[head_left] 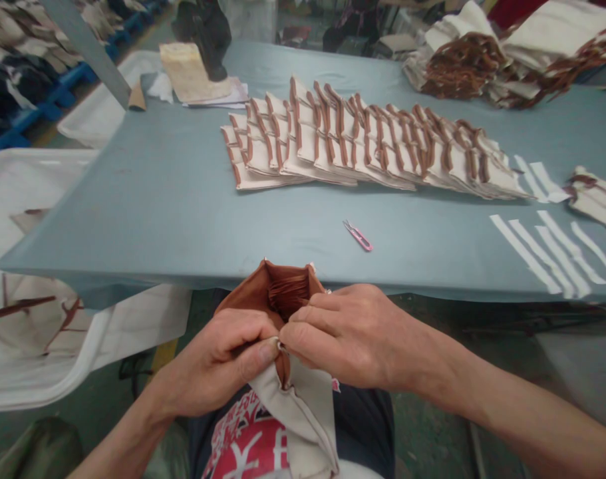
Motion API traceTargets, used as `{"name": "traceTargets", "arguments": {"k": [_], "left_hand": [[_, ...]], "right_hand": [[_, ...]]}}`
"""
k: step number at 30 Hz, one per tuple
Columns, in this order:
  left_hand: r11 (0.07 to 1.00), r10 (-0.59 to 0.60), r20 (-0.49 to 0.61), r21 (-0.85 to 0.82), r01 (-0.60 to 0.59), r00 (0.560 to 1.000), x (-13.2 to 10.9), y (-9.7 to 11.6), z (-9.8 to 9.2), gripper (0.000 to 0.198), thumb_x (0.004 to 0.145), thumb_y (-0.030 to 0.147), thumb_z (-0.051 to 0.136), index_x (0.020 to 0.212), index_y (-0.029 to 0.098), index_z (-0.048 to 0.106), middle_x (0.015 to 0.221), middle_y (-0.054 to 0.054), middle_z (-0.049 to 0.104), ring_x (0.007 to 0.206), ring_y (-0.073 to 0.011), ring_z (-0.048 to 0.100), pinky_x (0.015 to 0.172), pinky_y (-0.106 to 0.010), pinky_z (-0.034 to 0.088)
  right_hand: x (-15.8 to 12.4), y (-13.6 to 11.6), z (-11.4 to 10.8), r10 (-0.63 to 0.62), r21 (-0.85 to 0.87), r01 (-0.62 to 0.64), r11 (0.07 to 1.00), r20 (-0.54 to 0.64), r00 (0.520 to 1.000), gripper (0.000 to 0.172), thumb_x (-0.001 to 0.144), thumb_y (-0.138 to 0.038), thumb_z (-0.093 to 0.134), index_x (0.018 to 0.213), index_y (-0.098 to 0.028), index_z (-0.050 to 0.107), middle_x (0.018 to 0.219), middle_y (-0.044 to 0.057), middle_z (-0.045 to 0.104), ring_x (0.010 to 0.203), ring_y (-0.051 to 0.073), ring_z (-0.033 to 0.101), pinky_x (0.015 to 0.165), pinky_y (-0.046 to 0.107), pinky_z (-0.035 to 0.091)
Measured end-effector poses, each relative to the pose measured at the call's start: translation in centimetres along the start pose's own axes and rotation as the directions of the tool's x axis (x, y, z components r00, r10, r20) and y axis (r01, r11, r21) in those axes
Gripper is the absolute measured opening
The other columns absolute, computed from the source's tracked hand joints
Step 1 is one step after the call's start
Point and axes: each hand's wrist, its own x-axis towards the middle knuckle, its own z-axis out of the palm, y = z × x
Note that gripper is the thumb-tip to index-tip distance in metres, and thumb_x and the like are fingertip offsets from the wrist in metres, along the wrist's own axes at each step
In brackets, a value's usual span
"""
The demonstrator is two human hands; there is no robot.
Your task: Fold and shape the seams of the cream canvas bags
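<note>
A sewn fabric piece, cream outside with a brown lining (243,286), is held over my lap at the table's front edge. Its mouth gapes away from me and shows brown folds inside. My left hand (233,352) pinches the seam edge from the left, thumb on top. Right beside it, my right hand (342,332) is closed on the same edge with bent fingers; its fingertips are partly hidden. The cream part (310,412) hangs down toward me. On the table beyond lie pink-handled thread snips (358,236), apart from both hands.
An overlapping row of cream pieces with brown edging (357,140) lies across the blue-grey table (148,213). White strips (547,249) are at the right, with stacked fabric bundles (462,60) behind. A white tub (98,339) with fabric pieces stands at the left.
</note>
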Motion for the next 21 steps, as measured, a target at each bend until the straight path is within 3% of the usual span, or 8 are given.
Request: {"name": "traceTargets", "arguments": {"k": [7,11,14,16,19,21], "left_hand": [[0.992,-0.107,-0.007,-0.061,0.106,0.994,0.0,0.0,0.9,0.031,0.100,0.021,0.052,0.070,0.016,0.061,0.064,0.000,0.069,0.056,-0.0098,0.060,0.056,-0.017,0.043],[0.984,-0.097,-0.024,-0.150,0.092,0.995,0.3,-0.2,1.8,0.026,0.091,0.017,0.052,0.066,0.016,0.057,0.061,-0.001,0.069,0.053,-0.0095,0.058,0.053,-0.017,0.042],[0.993,-0.056,-0.020,-0.102,0.053,0.998,0.8,-0.1,2.0,0.023,0.083,0.014,0.051,0.060,0.018,0.052,0.056,0.001,0.062,0.050,-0.0087,0.053,0.052,-0.018,0.039],[0.998,-0.031,0.001,-0.048,0.031,1.000,1.1,0.1,1.9,0.025,0.080,0.013,0.051,0.056,0.018,0.049,0.052,0.003,0.055,0.049,-0.0078,0.047,0.051,-0.020,0.035],[0.998,-0.048,0.055,-0.037,0.050,0.997,1.4,0.3,1.4,0.024,0.079,0.011,0.050,0.055,0.017,0.050,0.052,0.004,0.052,0.048,-0.0074,0.043,0.050,-0.020,0.034],[0.995,-0.085,0.091,-0.052,0.090,0.992,1.4,0.3,1.1,0.023,0.079,0.011,0.050,0.057,0.017,0.053,0.053,0.004,0.052,0.049,-0.0077,0.044,0.050,-0.020,0.034]], "right_hand": [[-0.2,-0.4,1.5,0.049,-0.024,-0.053,0.998,-0.138,0.989,0.031,0.097,-0.008,0.052,0.069,-0.019,0.061,0.060,-0.002,0.062,0.054,0.013,0.049,0.052,0.032,0.032],[-0.5,-0.4,2.6,0.228,0.266,-0.174,0.948,-0.186,0.956,0.020,0.088,-0.012,0.053,0.072,-0.019,0.061,0.058,-0.004,0.061,0.051,0.010,0.047,0.052,0.025,0.034],[-0.9,-0.6,3.3,0.402,0.537,-0.314,0.783,-0.051,0.914,0.013,0.081,-0.012,0.054,0.071,-0.018,0.060,0.057,-0.005,0.059,0.049,0.008,0.046,0.051,0.021,0.033],[-1.2,-0.7,3.5,0.482,0.658,-0.429,0.619,0.112,0.869,0.011,0.078,-0.012,0.054,0.070,-0.018,0.058,0.057,-0.007,0.056,0.050,0.007,0.045,0.051,0.019,0.031],[-1.2,-0.7,3.4,0.513,0.732,-0.555,0.396,0.326,0.794,0.009,0.080,-0.015,0.056,0.072,-0.018,0.058,0.060,-0.007,0.053,0.053,0.007,0.043,0.051,0.018,0.032],[-1.2,-0.5,3.2,0.502,0.745,-0.592,0.307,0.401,0.766,0.009,0.083,-0.018,0.056,0.075,-0.018,0.058,0.063,-0.006,0.053,0.056,0.008,0.043,0.051,0.018,0.034]]}}
